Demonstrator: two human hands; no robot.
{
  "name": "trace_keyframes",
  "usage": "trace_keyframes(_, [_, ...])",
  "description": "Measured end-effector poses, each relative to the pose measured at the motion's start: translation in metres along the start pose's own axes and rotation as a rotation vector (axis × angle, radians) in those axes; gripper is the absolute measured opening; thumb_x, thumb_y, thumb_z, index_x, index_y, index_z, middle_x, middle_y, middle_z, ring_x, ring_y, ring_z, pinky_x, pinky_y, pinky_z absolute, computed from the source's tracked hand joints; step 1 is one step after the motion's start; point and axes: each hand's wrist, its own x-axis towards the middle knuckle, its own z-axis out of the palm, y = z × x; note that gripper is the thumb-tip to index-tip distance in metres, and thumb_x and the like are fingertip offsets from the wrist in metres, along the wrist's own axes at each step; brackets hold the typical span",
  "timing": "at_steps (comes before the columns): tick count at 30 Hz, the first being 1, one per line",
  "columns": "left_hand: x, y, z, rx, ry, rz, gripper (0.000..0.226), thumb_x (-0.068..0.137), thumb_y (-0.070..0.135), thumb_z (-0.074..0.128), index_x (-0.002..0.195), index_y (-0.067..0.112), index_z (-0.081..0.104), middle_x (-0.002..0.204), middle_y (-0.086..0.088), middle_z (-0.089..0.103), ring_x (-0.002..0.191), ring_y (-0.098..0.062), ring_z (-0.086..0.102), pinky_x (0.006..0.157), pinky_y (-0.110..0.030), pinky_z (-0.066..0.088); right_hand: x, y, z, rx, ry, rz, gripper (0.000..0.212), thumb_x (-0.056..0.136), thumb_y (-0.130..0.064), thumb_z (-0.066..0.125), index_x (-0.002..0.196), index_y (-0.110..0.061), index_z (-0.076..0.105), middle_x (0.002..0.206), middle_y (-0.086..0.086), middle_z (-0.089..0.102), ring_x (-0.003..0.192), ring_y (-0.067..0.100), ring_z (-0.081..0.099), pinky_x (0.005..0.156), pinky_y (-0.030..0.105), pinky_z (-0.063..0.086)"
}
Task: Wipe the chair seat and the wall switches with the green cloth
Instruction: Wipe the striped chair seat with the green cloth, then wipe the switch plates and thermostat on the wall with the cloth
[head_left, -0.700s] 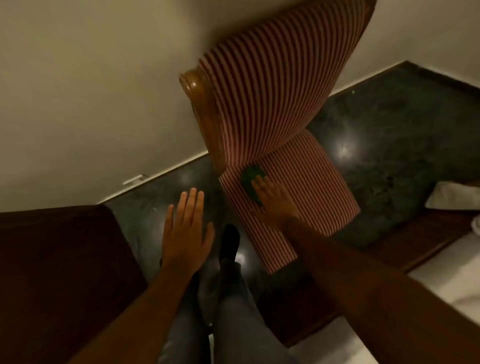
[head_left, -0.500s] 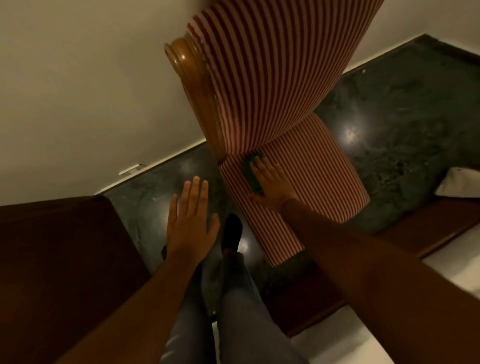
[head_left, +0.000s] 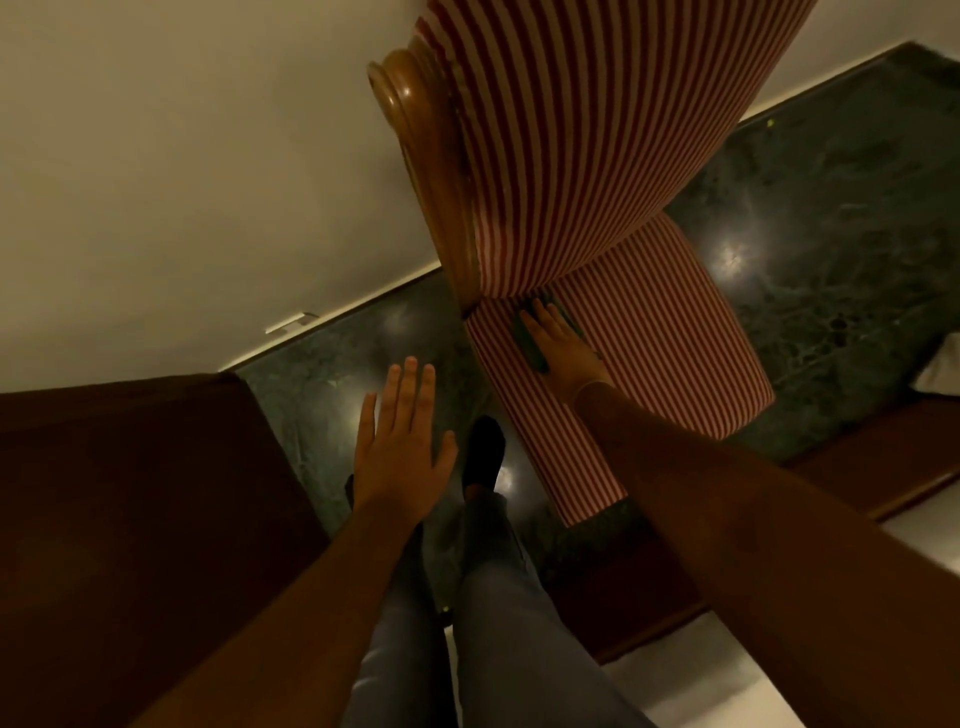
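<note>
Green cloth (head_left: 531, 340) lies flat under our right hand (head_left: 561, 345), pressed on the striped chair seat (head_left: 670, 332), frame centre; left hand (head_left: 400, 447) hovers open, empty.

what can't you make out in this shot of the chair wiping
Head view only:
- Green cloth: mostly under the right hand; only dark edges show.
- Wall switches: not in frame.
- Chair back: top cut off by the upper edge.
- Chair seat: its rear is hidden by the back, its near part by the right forearm.
- Left hand: open, holding nothing.
</note>
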Motion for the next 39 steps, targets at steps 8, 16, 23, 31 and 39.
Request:
trace_keyframes(8, [-0.018, -0.015, -0.06, 0.071, 0.047, 0.045, 0.093, 0.105, 0.048, 0.066, 0.18, 0.015, 0.02, 0.188, -0.009, 0.011, 0.174, -0.029, 0.006, 0.139, -0.052, 0.006, -0.056, -0.041, -0.031, 0.01, 0.108, -0.082, 0.092, 0.094, 0.006, 0.054, 0.168, -0.018, 0.005, 0.177, 0.002, -0.006, 0.165, 0.024, -0.008, 0.132, 0.041, 0.005])
trace_keyframes(16, [-0.042, -0.034, -0.162, 0.068, 0.323, -0.005, 0.089, 0.103, 0.048, 0.062, 0.177, 0.011, 0.029, 0.186, -0.011, 0.02, 0.172, -0.033, 0.019, 0.136, -0.052, 0.014, -0.139, -0.144, -0.103, 0.178, 0.424, -0.248, 0.065, 0.099, -0.014, 0.038, 0.161, -0.001, 0.027, 0.172, 0.018, 0.021, 0.162, 0.037, 0.015, 0.133, 0.048, 0.016])
trace_keyframes(23, [-0.064, -0.063, -0.275, 0.14, 0.659, -0.058, 0.082, 0.105, 0.049, 0.048, 0.174, 0.008, 0.032, 0.183, -0.015, 0.026, 0.168, -0.036, 0.026, 0.134, -0.054, 0.02, -0.18, -0.234, -0.181, 0.315, 0.701, -0.464, 0.083, 0.083, 0.021, 0.065, 0.158, 0.002, 0.036, 0.171, 0.016, 0.024, 0.161, 0.04, 0.018, 0.128, 0.057, 0.024])
trace_keyframes(31, [-0.087, -0.104, -0.37, 0.169, 0.952, -0.188, 0.093, 0.105, 0.054, 0.046, 0.181, 0.015, 0.009, 0.187, -0.014, 0.014, 0.175, -0.022, -0.008, 0.139, -0.044, -0.006, -0.224, -0.325, -0.268, 0.292, 0.924, -0.669, 0.081, 0.08, -0.002, 0.038, 0.161, -0.003, 0.032, 0.175, 0.011, 0.017, 0.165, 0.029, 0.008, 0.134, 0.044, 0.01])
trace_keyframes(39, [-0.11, -0.149, -0.454, 0.165, 1.275, -0.251, 0.096, 0.107, 0.055, 0.043, 0.181, 0.015, -0.002, 0.189, -0.012, -0.001, 0.175, -0.028, -0.005, 0.14, -0.049, -0.008, -0.254, -0.408, -0.316, 0.253, 1.119, -0.873, 0.087, 0.094, 0.0, 0.052, 0.168, -0.029, 0.016, 0.177, -0.001, 0.015, 0.165, 0.026, 0.011, 0.134, 0.032, 0.008])
